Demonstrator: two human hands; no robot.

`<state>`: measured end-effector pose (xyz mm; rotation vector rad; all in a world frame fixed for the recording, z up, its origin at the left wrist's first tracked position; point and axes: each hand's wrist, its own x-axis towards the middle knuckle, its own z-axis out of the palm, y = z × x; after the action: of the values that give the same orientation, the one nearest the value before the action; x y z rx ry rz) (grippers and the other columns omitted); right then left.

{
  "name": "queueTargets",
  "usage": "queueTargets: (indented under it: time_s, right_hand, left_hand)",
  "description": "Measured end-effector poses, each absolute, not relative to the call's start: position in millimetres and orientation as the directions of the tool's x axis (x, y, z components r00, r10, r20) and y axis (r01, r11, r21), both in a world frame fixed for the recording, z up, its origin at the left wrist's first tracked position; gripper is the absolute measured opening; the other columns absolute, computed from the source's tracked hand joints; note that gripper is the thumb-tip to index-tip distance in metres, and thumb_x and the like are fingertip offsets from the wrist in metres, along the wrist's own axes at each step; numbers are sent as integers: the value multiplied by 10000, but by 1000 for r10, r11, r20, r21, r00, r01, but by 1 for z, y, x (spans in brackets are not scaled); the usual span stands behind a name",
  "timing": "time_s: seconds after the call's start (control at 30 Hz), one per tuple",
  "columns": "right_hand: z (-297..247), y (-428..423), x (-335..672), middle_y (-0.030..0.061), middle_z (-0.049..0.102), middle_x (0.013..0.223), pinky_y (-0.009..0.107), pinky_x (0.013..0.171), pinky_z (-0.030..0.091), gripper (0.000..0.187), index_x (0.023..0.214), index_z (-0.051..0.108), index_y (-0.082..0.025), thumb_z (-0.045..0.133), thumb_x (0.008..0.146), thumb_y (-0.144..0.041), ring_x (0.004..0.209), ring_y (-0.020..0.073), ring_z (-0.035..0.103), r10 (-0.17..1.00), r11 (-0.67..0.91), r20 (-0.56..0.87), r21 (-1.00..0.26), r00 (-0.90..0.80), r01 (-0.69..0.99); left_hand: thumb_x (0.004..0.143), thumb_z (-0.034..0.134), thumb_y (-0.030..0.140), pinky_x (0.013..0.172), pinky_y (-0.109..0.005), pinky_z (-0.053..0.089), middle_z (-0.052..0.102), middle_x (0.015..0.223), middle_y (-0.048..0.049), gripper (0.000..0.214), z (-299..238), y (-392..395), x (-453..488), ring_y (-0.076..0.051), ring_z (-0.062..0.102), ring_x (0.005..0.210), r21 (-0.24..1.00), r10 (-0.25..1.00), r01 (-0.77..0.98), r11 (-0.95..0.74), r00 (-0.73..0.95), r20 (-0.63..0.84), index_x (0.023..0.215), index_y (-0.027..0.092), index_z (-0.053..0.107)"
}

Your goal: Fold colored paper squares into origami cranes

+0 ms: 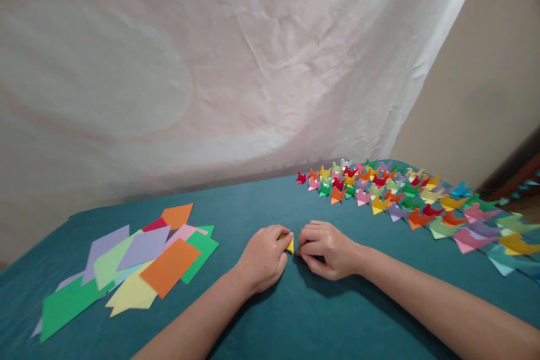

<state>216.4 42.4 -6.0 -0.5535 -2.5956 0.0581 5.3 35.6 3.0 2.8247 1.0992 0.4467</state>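
Observation:
My left hand [264,257] and my right hand [327,248] meet at the middle of a teal-covered table [295,320]. Both are closed in a pinch on a small folded yellow paper [289,244], of which only a corner shows between the fingers. The hands rest low on the cloth, knuckles up. How the paper is folded is hidden by the fingers.
A loose pile of flat coloured paper sheets [139,264] lies at the left. Several folded paper figures [405,194] in many colours stand in rows at the right, running to the table's right edge. A creased white sheet [211,67] hangs behind the table.

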Motion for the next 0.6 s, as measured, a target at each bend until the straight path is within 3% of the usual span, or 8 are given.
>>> queueTargets:
  time_s: [0.1, 0.23, 0.6]
  right_hand:
    - [-11, 46, 216, 54, 605, 817, 304, 696, 372, 188, 836, 650, -174, 463, 846, -163, 738, 156, 523, 511, 849, 492, -161, -705, 503]
    - [-16, 52, 216, 60, 603, 861, 295, 703, 395, 251, 1037, 636, -190, 459, 864, -148, 790, 171, 529, 600, 783, 489, -193, -633, 592]
    - [-17, 53, 216, 65, 580, 911, 309, 745, 404, 309, 1075, 640, -202, 502, 822, -94, 843, 178, 516, 603, 786, 447, -195, -661, 586]
  left_hand:
    - [796, 424, 113, 929, -385, 416, 562, 1138, -85, 409, 3, 36, 5, -226, 513, 1051, 159, 665, 647, -746, 708, 236, 1179, 186, 546]
    - [805, 428, 116, 916, -382, 421, 563, 1136, -77, 400, 6, 36, 5, -226, 515, 1040, 138, 662, 649, -748, 715, 225, 1177, 201, 545]
    - [805, 470, 114, 903, -381, 418, 573, 1122, -91, 396, 14, 38, 2, -236, 500, 1034, 77, 627, 624, -778, 762, 163, 1189, 173, 546]
